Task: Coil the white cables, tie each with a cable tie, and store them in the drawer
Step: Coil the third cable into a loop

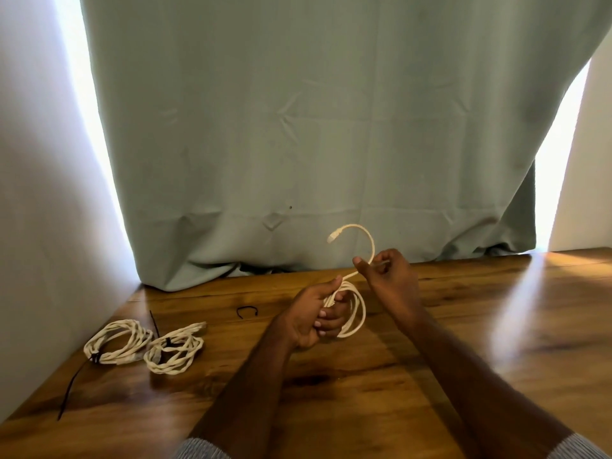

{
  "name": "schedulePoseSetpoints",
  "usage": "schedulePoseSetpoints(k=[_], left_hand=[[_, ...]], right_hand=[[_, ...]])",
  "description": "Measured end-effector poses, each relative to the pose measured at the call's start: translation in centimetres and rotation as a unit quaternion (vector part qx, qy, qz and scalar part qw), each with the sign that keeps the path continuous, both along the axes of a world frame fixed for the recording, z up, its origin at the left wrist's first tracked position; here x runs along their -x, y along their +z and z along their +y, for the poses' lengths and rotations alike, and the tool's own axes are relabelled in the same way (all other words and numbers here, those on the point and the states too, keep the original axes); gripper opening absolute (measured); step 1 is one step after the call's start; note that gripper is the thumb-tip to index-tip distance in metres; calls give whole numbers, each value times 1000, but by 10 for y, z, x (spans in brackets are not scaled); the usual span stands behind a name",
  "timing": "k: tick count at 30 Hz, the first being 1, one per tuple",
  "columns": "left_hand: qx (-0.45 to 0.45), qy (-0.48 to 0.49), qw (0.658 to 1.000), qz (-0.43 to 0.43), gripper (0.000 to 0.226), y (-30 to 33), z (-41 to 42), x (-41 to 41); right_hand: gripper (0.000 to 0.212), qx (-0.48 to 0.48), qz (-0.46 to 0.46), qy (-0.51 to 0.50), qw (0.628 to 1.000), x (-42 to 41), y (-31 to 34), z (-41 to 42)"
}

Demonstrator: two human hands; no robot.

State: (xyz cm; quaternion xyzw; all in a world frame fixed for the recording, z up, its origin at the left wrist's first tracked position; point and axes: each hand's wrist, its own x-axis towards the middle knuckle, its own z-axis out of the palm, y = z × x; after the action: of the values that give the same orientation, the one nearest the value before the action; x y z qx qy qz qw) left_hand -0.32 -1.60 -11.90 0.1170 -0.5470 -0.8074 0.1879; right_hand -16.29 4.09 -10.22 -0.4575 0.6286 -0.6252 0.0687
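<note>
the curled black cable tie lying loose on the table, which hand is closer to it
Left. The left hand, gripping the white cable coil, is just right of the curled black cable tie. The right hand pinches the cable's free end farther right.

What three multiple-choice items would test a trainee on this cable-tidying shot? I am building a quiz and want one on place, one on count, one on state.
1. Where do the finished coils lie?
A. Left part of the table
B. On the curtain
C. In a drawer

2. How many tied coils lie there?
A. One
B. Two
C. Four

3. What state is the cable in the hands?
A. Uncoiled
B. Tied
C. Coiled, end free

Answers: 1 A, they rest on the wooden table by the wall; 2 B, two bundles, each bearing a black tie; 3 C, left hand grips loops, right hand pinches the loose end.
</note>
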Motion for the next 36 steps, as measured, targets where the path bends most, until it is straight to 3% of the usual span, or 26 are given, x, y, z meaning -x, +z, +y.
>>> schedulePoseSetpoints(k=[4, 9, 11, 16, 20, 22, 24, 26, 30, 36], left_hand=[[-37, -53, 997, 34, 40, 2, -6, -9], [-67, -88, 991, 71, 37, 4, -11, -12], [-72, -94, 990, 77, 37, 4, -13, -13], [-69, -104, 990, 59, 38, 2, -15, -17], [-72, -112, 990, 52, 37, 1, -17, -21], [-73, -128, 987, 59, 37, 2, -18, -24], [-77, -151, 983, 71, 36, 2, -20, -25], [-78, -158, 981, 76, 36, 3, -21, -26], [-76, -143, 983, 90, 37, 2, -22, -25], [-93, -53, 989, 103, 45, 0, -23, -20]], right_hand=[[43, 153, 245, 77, 954, 13, -7, -3], [84, 221, 311, 107, 918, 19, -9, -3], [78, 215, 363, 66, 904, 20, -8, -2], [30, 162, 502, -30, 849, 24, 1, 2], [26, 134, 570, -9, 810, 31, 5, 4], [32, 117, 545, 27, 830, 30, 4, 4], [36, 109, 456, 82, 879, 26, 3, 4], [26, 113, 352, 129, 920, 20, 4, 6], [13, 144, 243, 109, 953, 14, 9, 2], [23, 7, 137, 64, 988, 22, 5, -9]])
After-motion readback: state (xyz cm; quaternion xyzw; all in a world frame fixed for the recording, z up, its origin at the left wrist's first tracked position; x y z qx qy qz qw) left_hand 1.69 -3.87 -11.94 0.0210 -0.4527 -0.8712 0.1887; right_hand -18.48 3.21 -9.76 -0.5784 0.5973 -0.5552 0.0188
